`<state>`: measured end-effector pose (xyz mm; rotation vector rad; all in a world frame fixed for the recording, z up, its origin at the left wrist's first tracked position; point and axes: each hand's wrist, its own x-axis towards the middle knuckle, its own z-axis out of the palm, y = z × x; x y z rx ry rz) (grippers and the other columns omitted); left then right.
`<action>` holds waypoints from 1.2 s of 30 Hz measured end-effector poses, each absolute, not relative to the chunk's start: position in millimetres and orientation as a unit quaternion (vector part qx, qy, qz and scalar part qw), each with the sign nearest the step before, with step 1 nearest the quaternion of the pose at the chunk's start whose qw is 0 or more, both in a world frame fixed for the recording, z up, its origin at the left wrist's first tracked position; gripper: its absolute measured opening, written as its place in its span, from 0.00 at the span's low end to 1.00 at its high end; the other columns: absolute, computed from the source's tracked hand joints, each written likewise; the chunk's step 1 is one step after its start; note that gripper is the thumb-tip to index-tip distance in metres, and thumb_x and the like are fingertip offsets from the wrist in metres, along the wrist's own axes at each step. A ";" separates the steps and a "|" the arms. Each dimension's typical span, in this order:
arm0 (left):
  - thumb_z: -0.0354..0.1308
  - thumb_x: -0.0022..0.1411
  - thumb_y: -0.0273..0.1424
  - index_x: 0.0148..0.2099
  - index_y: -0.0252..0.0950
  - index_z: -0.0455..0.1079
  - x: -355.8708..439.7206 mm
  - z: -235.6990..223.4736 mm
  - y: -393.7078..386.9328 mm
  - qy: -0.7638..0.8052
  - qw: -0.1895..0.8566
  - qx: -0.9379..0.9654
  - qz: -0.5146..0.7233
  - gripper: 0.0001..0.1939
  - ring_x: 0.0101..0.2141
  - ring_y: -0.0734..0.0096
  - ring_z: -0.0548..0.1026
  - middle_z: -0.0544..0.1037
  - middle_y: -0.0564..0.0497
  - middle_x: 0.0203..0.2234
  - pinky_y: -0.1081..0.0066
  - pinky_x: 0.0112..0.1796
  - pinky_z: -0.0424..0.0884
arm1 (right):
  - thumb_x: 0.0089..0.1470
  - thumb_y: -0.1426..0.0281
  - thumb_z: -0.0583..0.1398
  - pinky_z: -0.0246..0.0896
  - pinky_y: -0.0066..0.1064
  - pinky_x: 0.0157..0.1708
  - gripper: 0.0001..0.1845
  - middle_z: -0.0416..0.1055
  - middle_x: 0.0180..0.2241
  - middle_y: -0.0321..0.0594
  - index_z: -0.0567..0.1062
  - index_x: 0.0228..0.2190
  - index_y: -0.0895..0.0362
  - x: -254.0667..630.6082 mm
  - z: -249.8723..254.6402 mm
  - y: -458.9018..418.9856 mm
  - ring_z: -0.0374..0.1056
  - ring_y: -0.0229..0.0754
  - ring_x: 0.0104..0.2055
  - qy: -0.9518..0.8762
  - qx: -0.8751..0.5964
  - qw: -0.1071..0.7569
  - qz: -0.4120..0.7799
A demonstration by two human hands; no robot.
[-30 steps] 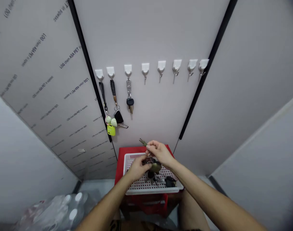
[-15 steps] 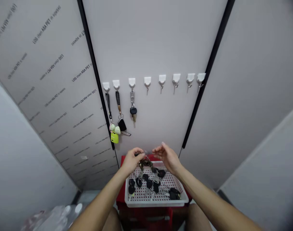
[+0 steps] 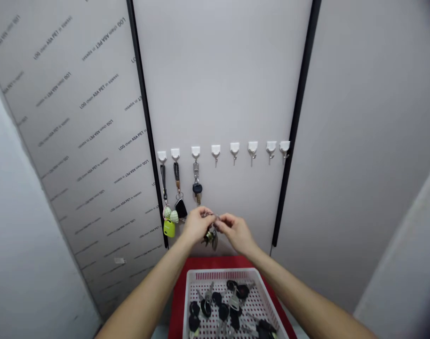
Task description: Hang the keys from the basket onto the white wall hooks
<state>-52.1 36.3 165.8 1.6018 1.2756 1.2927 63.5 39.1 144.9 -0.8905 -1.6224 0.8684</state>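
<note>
Close together above the basket, my left hand (image 3: 198, 226) and my right hand (image 3: 236, 230) both pinch the top of a bunch of keys (image 3: 211, 237). Brass and silver pieces dangle below the fingers; the ring itself is mostly hidden. Below sits a white perforated basket (image 3: 220, 271) with several loose black-headed keys (image 3: 223, 311) in it. Just beyond my left hand hang a car key on a braided strap (image 3: 180, 207), a lime-green tag with pale shell-like charms (image 3: 169, 228), and a black key on a metal clip (image 3: 197, 188).
A row of white adhesive hooks (image 3: 234, 148) runs across the pale wall panel (image 3: 222, 70); the three leftmost carry keyrings. Black vertical strips (image 3: 301, 103) edge the panel. The basket stands on a red surface (image 3: 218, 262), with walls close on both sides.
Both hands have risen from over the basket, lifting the bunch of keys. My right hand has come in from open beside it and now pinches it too. The view has tilted upward.
</note>
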 end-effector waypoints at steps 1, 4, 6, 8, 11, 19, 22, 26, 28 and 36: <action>0.49 0.41 0.28 0.26 0.32 0.60 -51.7 174.0 38.6 0.474 0.359 0.622 0.509 0.06 0.16 0.82 0.60 0.62 0.58 0.14 0.79 0.18 0.56 | 0.37 0.67 0.54 0.52 0.23 0.19 0.08 0.60 0.13 0.31 0.65 0.17 0.60 64.3 156.5 44.3 0.55 0.29 0.17 -0.666 -0.374 0.537 0.358; 0.50 0.42 0.28 0.31 0.32 0.60 -49.5 196.9 46.3 0.432 0.298 0.641 0.560 0.10 0.20 0.81 0.63 0.64 0.55 0.18 0.78 0.23 0.61 | 0.35 0.66 0.54 0.49 0.22 0.15 0.09 0.58 0.11 0.30 0.64 0.16 0.60 65.3 193.6 61.7 0.53 0.28 0.14 -0.628 -0.372 0.579 0.363; 0.49 0.43 0.26 0.32 0.32 0.60 -46.5 209.8 51.8 0.437 0.187 0.655 0.588 0.10 0.26 0.79 0.65 0.66 0.53 0.23 0.76 0.29 0.62 | 0.35 0.67 0.55 0.47 0.21 0.13 0.08 0.56 0.10 0.29 0.63 0.16 0.61 64.0 217.2 73.2 0.51 0.27 0.12 -0.607 -0.369 0.610 0.351; 0.47 0.44 0.24 0.34 0.33 0.61 -43.1 219.9 57.1 0.445 0.076 0.674 0.585 0.11 0.31 0.76 0.65 0.67 0.51 0.29 0.74 0.34 0.61 | 0.35 0.68 0.55 0.46 0.20 0.11 0.08 0.55 0.09 0.28 0.63 0.15 0.60 61.3 237.0 83.0 0.50 0.27 0.12 -0.585 -0.370 0.637 0.339; 0.45 0.45 0.21 0.37 0.34 0.61 -39.5 229.8 64.6 0.445 -0.021 0.705 0.551 0.14 0.36 0.74 0.64 0.67 0.50 0.33 0.71 0.38 0.60 | 0.36 0.68 0.54 0.50 0.22 0.12 0.09 0.55 0.09 0.29 0.61 0.14 0.59 56.7 256.9 93.9 0.51 0.28 0.11 -0.566 -0.383 0.650 0.331; 0.45 0.45 0.21 0.41 0.31 0.60 -35.7 231.1 74.0 0.495 -0.053 0.728 0.471 0.18 0.37 0.69 0.63 0.66 0.46 0.36 0.68 0.40 0.58 | 0.37 0.70 0.53 0.55 0.25 0.13 0.07 0.59 0.11 0.34 0.63 0.14 0.60 52.8 261.6 116.1 0.56 0.31 0.13 -0.564 -0.464 0.625 0.275; 0.46 0.44 0.21 0.41 0.31 0.60 -37.3 219.2 65.5 0.481 -0.060 0.734 0.476 0.18 0.39 0.70 0.62 0.66 0.47 0.37 0.68 0.42 0.57 | 0.38 0.70 0.51 0.56 0.25 0.17 0.07 0.63 0.16 0.36 0.66 0.19 0.61 58.7 249.8 118.6 0.59 0.31 0.16 -0.581 -0.458 0.624 0.252; 0.45 0.45 0.22 0.40 0.33 0.59 -44.1 179.2 46.5 0.468 -0.044 0.746 0.473 0.16 0.39 0.72 0.62 0.65 0.49 0.37 0.69 0.41 0.58 | 0.38 0.70 0.51 0.56 0.25 0.25 0.13 0.66 0.26 0.38 0.66 0.30 0.60 74.6 203.5 106.5 0.61 0.31 0.24 -0.610 -0.431 0.643 0.170; 0.45 0.45 0.23 0.39 0.33 0.60 -46.9 147.7 35.9 0.480 -0.012 0.766 0.427 0.15 0.39 0.72 0.61 0.65 0.50 0.36 0.70 0.40 0.58 | 0.39 0.71 0.50 0.56 0.25 0.27 0.12 0.66 0.26 0.38 0.67 0.29 0.61 83.5 164.3 91.1 0.61 0.32 0.26 -0.665 -0.440 0.580 0.168; 0.44 0.46 0.27 0.40 0.33 0.60 -39.5 32.4 10.6 0.520 0.128 0.836 0.119 0.16 0.39 0.69 0.63 0.67 0.47 0.37 0.71 0.40 0.58 | 0.38 0.71 0.51 0.55 0.28 0.29 0.13 0.69 0.29 0.44 0.70 0.28 0.60 107.4 28.9 17.3 0.63 0.40 0.32 -0.797 -0.571 0.158 0.115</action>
